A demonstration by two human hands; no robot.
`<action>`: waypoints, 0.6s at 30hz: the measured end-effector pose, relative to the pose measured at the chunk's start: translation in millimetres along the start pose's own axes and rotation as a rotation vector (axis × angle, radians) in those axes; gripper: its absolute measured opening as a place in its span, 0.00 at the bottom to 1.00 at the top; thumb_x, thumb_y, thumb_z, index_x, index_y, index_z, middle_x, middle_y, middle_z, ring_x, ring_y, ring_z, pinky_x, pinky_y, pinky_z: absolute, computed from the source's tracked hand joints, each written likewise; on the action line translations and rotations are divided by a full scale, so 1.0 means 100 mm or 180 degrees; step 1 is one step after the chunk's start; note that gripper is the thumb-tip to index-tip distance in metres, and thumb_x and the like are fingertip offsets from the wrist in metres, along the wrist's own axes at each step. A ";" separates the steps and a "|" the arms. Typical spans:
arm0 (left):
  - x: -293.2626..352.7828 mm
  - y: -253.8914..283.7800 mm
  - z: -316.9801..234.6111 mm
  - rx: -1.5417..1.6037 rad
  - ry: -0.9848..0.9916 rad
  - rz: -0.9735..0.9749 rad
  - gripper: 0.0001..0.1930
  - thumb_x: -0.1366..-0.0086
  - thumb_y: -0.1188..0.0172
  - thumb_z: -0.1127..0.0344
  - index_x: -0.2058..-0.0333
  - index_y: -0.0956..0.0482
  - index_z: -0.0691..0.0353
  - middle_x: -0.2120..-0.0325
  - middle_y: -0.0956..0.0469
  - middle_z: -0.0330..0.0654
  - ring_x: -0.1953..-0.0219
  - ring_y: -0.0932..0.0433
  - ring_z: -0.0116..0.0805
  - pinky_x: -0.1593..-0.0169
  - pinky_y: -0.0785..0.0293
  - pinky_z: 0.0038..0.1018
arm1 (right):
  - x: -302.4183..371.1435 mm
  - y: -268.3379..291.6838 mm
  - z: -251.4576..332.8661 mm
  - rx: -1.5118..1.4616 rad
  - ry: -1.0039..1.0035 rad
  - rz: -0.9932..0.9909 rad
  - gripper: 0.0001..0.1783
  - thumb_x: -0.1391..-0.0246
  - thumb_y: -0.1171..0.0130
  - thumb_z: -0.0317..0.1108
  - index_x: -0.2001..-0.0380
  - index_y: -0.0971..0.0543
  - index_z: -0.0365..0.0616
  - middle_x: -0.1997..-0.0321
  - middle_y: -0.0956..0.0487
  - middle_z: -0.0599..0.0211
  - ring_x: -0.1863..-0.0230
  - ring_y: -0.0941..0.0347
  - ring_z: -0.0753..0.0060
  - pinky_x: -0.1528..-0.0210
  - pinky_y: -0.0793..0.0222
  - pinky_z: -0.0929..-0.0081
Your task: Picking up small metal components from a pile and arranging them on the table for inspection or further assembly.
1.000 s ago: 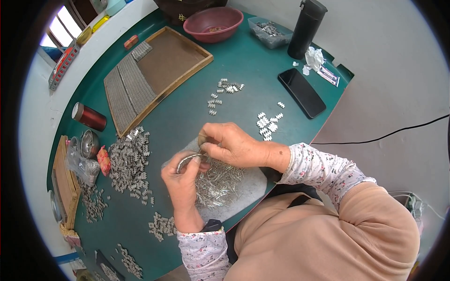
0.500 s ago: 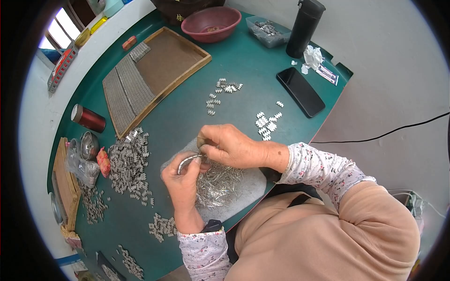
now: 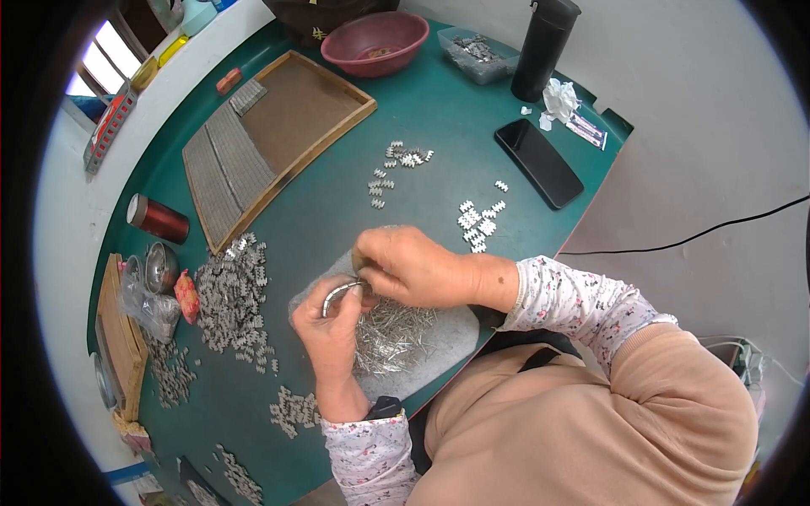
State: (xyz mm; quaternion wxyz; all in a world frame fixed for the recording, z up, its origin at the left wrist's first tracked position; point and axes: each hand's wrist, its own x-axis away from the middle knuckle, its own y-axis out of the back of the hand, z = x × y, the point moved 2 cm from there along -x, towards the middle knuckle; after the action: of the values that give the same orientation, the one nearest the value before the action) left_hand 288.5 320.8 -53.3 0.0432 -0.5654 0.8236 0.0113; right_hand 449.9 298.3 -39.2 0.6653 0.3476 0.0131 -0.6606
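Pinched between the fingertips of my left hand (image 3: 329,341) is a short, curved metal link strip (image 3: 337,295), shiny and segmented like a watch band. My right hand (image 3: 413,266) meets it at the strip's right end, with thumb and fingers pressed together; whatever they grip is hidden. Below both hands, a loose heap of thin silvery pins (image 3: 395,336) lies on a light grey pad (image 3: 454,344) at the table's near edge. Small flat metal links with toothed edges form a large pile (image 3: 232,291) left of my left hand and a smaller cluster (image 3: 295,410) nearer me.
A wooden-framed tray (image 3: 325,152) with rows of grey strips lies far left on the green table (image 3: 337,211). Further links (image 3: 481,223), a phone (image 3: 540,164), a black flask (image 3: 544,55), a red basin (image 3: 375,46) and a red cup (image 3: 159,218) stand around.
Both hands stay over the pad, their fingers shifting only slightly at the strip's end. The whole view has moved a little; nothing on the table has visibly changed.
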 end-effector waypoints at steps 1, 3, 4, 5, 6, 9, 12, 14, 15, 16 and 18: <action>0.00 -0.01 0.01 -0.0052 -0.0022 -0.0017 0.06 0.42 0.45 0.81 0.66 0.21 0.75 0.75 0.22 0.43 0.75 0.22 0.29 0.69 0.23 0.23 | 0.01 0.00 0.02 0.0270 0.0337 -0.0112 0.08 0.53 0.42 0.26 0.71 0.30 0.35 0.73 0.25 0.51 0.71 0.25 0.48 0.69 0.30 0.58; -0.02 -0.03 0.02 -0.0102 -0.0042 -0.0024 0.06 0.42 0.44 0.81 0.65 0.21 0.75 0.75 0.22 0.43 0.75 0.22 0.28 0.69 0.24 0.22 | 0.03 -0.02 0.03 0.0525 0.0426 -0.0020 0.09 0.54 0.41 0.27 0.70 0.29 0.36 0.73 0.25 0.52 0.71 0.26 0.49 0.69 0.30 0.58; -0.01 -0.03 0.00 -0.0112 0.0004 -0.0058 0.06 0.42 0.44 0.82 0.66 0.21 0.75 0.74 0.21 0.43 0.75 0.21 0.29 0.69 0.23 0.22 | 0.03 -0.03 0.06 0.0764 0.0529 0.0088 0.10 0.55 0.40 0.27 0.70 0.29 0.37 0.73 0.26 0.54 0.72 0.26 0.49 0.69 0.30 0.58; -0.01 -0.02 -0.01 -0.0123 0.0049 -0.0094 0.05 0.42 0.44 0.82 0.67 0.21 0.74 0.74 0.21 0.44 0.74 0.20 0.30 0.68 0.21 0.23 | 0.04 -0.03 0.05 0.0760 0.0529 0.0089 0.10 0.55 0.40 0.27 0.70 0.29 0.37 0.73 0.26 0.54 0.72 0.26 0.49 0.69 0.30 0.58; 0.00 -0.01 -0.01 -0.0125 0.0051 -0.0099 0.05 0.42 0.44 0.82 0.67 0.21 0.74 0.74 0.21 0.44 0.74 0.20 0.30 0.68 0.21 0.23 | 0.04 -0.03 0.04 0.0668 0.0545 0.0004 0.11 0.56 0.39 0.27 0.69 0.29 0.37 0.72 0.26 0.55 0.71 0.26 0.50 0.70 0.30 0.59; -0.04 0.04 0.02 0.0144 0.0318 -0.0021 0.05 0.41 0.43 0.79 0.67 0.21 0.74 0.73 0.20 0.45 0.75 0.21 0.31 0.70 0.23 0.23 | 0.08 -0.06 0.12 0.0707 0.0679 -0.0126 0.13 0.58 0.37 0.28 0.68 0.28 0.38 0.70 0.28 0.58 0.70 0.27 0.52 0.70 0.29 0.60; -0.04 0.08 0.01 0.0915 0.0444 -0.0046 0.05 0.40 0.42 0.77 0.66 0.21 0.74 0.73 0.20 0.45 0.76 0.21 0.32 0.71 0.23 0.25 | 0.08 -0.07 0.18 0.0827 0.0789 -0.0138 0.12 0.58 0.37 0.29 0.68 0.26 0.39 0.68 0.29 0.60 0.68 0.27 0.55 0.70 0.29 0.60; -0.04 0.06 0.02 0.1289 0.0548 -0.0192 0.06 0.40 0.42 0.76 0.65 0.21 0.74 0.75 0.20 0.46 0.77 0.21 0.33 0.71 0.23 0.26 | 0.05 -0.03 0.17 0.0830 0.0788 -0.0108 0.12 0.57 0.37 0.29 0.68 0.26 0.39 0.67 0.30 0.61 0.67 0.27 0.56 0.69 0.29 0.60; -0.04 0.06 0.03 0.1294 0.0546 -0.0199 0.06 0.40 0.42 0.76 0.65 0.21 0.74 0.75 0.20 0.46 0.77 0.21 0.33 0.71 0.23 0.26 | 0.03 -0.01 0.15 0.0670 0.0732 -0.0119 0.11 0.56 0.37 0.29 0.68 0.24 0.40 0.67 0.29 0.60 0.67 0.27 0.56 0.68 0.29 0.60; -0.03 0.05 0.05 0.1235 0.0571 -0.0161 0.07 0.40 0.42 0.75 0.64 0.22 0.74 0.75 0.21 0.46 0.77 0.21 0.33 0.72 0.23 0.25 | 0.01 0.01 0.13 0.0510 0.0675 -0.0130 0.09 0.55 0.38 0.30 0.68 0.23 0.40 0.68 0.27 0.59 0.66 0.26 0.55 0.67 0.29 0.59; -0.03 0.06 0.05 0.1181 0.0598 -0.0127 0.08 0.39 0.42 0.74 0.63 0.23 0.74 0.74 0.21 0.47 0.77 0.22 0.33 0.73 0.24 0.25 | -0.04 0.10 0.05 0.0287 0.0490 -0.0224 0.08 0.54 0.38 0.29 0.69 0.22 0.40 0.68 0.26 0.58 0.66 0.26 0.54 0.67 0.29 0.59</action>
State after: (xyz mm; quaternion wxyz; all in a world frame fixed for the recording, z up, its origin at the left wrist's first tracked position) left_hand 284.6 326.1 -58.4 0.0699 -0.5626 0.8006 -0.1941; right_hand 456.6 298.8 -28.9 0.6224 0.4262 0.0466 -0.6549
